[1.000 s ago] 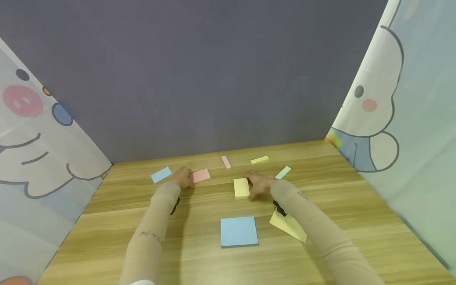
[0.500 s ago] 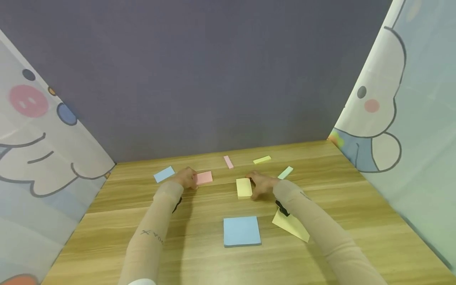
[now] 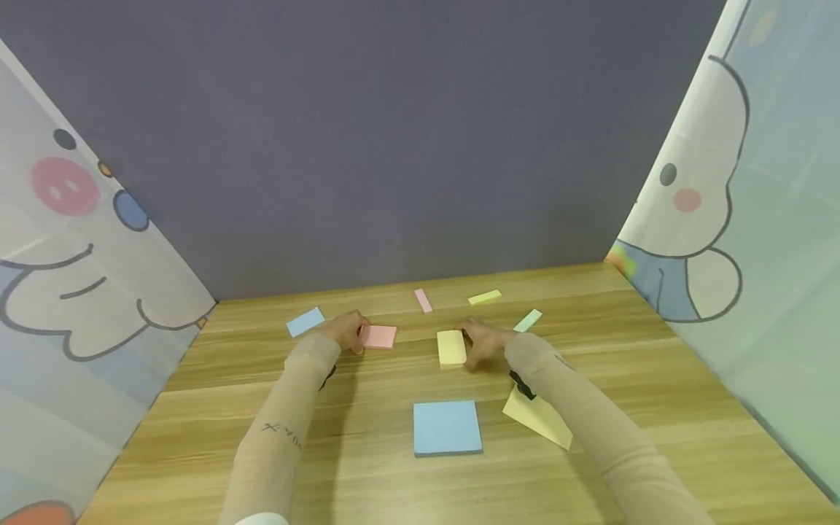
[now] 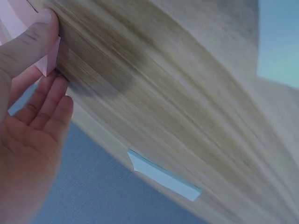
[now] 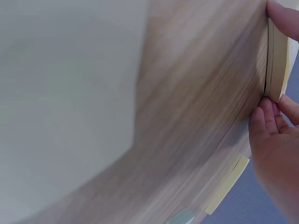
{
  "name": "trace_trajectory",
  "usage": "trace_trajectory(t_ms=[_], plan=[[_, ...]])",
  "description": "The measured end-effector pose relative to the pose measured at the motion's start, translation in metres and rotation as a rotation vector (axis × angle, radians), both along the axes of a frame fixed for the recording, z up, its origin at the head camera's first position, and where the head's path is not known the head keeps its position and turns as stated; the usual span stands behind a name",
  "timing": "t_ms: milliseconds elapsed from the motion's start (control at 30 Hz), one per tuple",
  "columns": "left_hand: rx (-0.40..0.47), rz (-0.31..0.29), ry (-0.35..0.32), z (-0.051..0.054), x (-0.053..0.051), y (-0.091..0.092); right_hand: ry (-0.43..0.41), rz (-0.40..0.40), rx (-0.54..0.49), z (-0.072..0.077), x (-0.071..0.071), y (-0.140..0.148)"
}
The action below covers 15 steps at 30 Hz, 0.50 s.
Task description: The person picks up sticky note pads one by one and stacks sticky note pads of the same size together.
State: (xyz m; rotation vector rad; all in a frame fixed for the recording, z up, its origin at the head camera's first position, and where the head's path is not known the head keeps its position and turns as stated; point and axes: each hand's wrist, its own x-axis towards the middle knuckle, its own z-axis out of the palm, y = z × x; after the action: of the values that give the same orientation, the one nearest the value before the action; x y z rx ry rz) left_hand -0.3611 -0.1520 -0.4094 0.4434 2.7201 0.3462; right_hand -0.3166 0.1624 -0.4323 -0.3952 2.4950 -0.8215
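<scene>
My left hand (image 3: 344, 332) pinches a pink sticky note pad (image 3: 380, 336) lying on the wooden table. In the left wrist view the thumb (image 4: 29, 46) lies along this pad's side, and its fingers meet the far side. Just to the right, my right hand (image 3: 484, 341) holds a small yellow sticky note pad (image 3: 451, 347) by its edges. The right wrist view shows this pad's edge (image 5: 277, 60) between thumb and fingers. A larger blue sticky note pad (image 3: 448, 429) lies flat in front of both hands.
A light blue pad (image 3: 305, 321) lies left of the left hand. Farther back are a narrow pink strip pad (image 3: 423, 300), a yellow strip pad (image 3: 485, 297) and a green strip pad (image 3: 528, 320). A large yellow pad (image 3: 538, 419) sits partly under the right forearm. A grey panel (image 3: 407, 146) stands behind.
The pink pad in my left hand has turned from slanted to nearly level and come slightly closer to me. My right hand stays at the yellow pad. The head view has shifted a little.
</scene>
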Motion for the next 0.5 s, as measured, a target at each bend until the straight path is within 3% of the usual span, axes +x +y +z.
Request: trace_trajectory(t_ms=[100,300,433,500], plan=[[0.072,0.051,-0.038,0.003,0.007,-0.001,-0.013,0.011,-0.005,0.001,0.0,-0.001],[0.205,0.32,-0.139,0.003,0.025,0.014,-0.005,0.033,0.042,0.001,-0.001,0.001],[0.175,0.379,-0.058,0.0,0.034,0.027,0.011,0.048,0.06,0.003,-0.001,0.0],[0.121,0.388,-0.012,-0.003,0.039,0.03,0.016,0.06,0.069,0.002,-0.001,-0.001]])
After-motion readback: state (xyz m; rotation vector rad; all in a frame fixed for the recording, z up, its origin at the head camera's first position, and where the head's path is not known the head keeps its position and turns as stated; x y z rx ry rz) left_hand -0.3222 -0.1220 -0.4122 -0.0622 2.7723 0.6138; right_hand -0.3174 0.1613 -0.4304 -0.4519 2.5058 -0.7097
